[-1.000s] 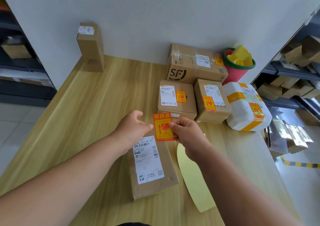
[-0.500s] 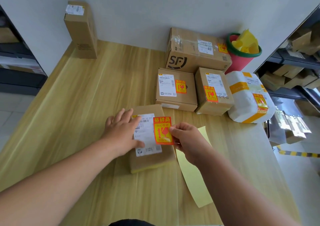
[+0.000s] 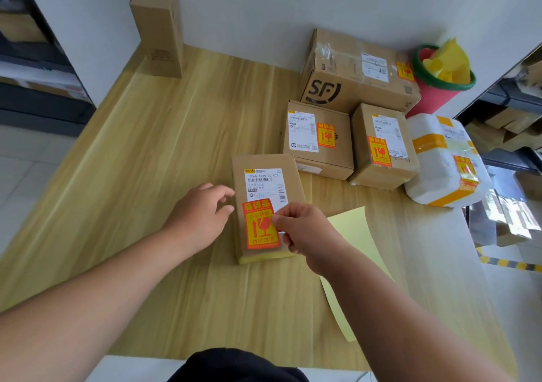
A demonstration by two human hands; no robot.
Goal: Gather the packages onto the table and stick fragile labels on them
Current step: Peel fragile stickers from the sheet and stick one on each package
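In the last half second the fragile label [image 3: 259,224] has come down from the air onto the flat package [image 3: 265,182]. It now lies on the near half of the lid, and its top edge overlaps the bottom of the white shipping slip. The left hand [image 3: 202,214], which had been spread flat over that slip, has slid off to the package's left side.

I judge the sticking of this one is nearly done. The label looks laid but not yet smoothed, and its right edge may not be pressed down.

The right hand [image 3: 305,235] pinches the label's right edge, with the thumb on the printed face and the other fingers curled under the palm. The forearm reaches in from the lower right.

The left hand grasps nothing. Its fingers are loosely bent, with the tips touching the package's left edge, which I read as steadying it.

The package lies flat on the worktop [image 3: 176,135], just in front of me, with the yellow backing sheet [image 3: 355,235] beside it on the right. Four labelled parcels sit behind it. The tall box [image 3: 157,26] at the far left shows no fragile label that I can see.
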